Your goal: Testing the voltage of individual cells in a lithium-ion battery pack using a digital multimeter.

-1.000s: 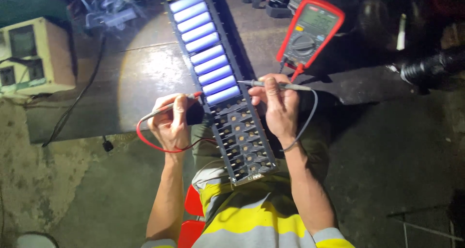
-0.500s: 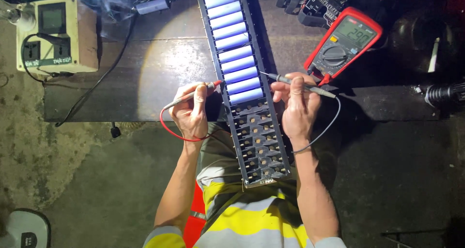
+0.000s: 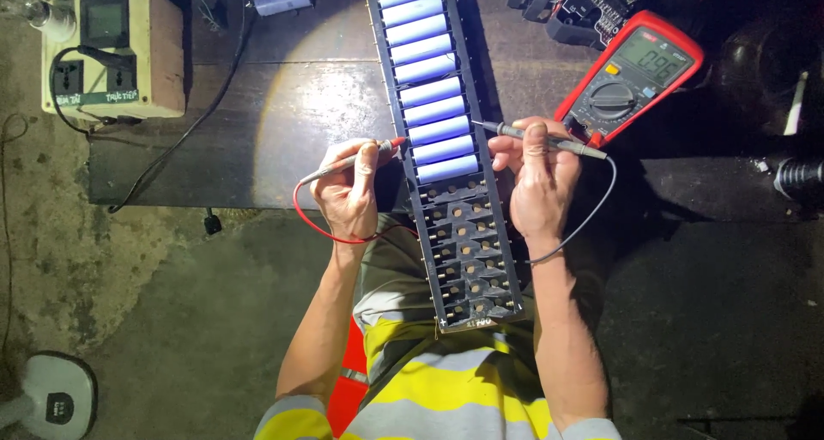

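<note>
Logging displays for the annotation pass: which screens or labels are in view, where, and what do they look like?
Multimeter: right of the battery tray, tilted; red casing, dark face, pale rectangular lit screen, round dial.
Power box: top left on the bench; cream box with small dark square screen, sockets, a green label strip.
White device: bottom left on the floor; rounded, small dark panel.
</note>
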